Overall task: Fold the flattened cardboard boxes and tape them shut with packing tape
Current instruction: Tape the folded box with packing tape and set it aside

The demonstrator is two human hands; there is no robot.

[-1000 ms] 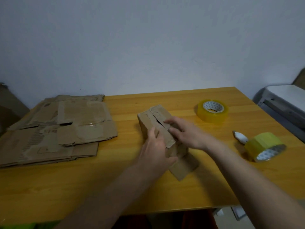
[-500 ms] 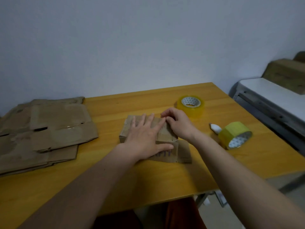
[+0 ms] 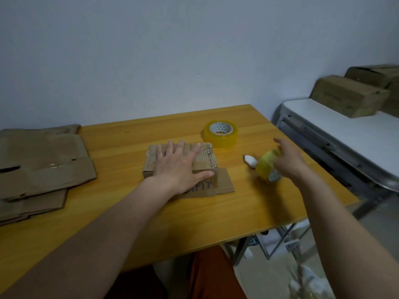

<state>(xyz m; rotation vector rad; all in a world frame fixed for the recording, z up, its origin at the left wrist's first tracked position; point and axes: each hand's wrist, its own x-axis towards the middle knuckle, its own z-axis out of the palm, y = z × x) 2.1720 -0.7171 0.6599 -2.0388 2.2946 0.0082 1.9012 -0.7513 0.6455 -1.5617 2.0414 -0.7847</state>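
A small brown cardboard box (image 3: 206, 157) stands folded in the middle of the wooden table (image 3: 151, 212), with one flap (image 3: 224, 184) lying flat towards me. My left hand (image 3: 179, 165) presses flat on the box top, fingers spread. My right hand (image 3: 287, 158) hovers with loosely spread fingers over a yellow-green tape roll (image 3: 266, 166) lying on its side at the right; whether it touches the roll is unclear. A second, clear yellow tape roll (image 3: 221, 133) lies flat behind the box.
A stack of flattened cardboard boxes (image 3: 38, 162) lies at the table's left. A small white object (image 3: 250, 160) sits beside the yellow-green roll. To the right stands a white table (image 3: 345, 134) bearing folded boxes (image 3: 347, 94). The wall is right behind the table.
My right hand left the box top and moved right to the yellow-green tape roll. My left hand went from gripping the box to pressing flat on its top.
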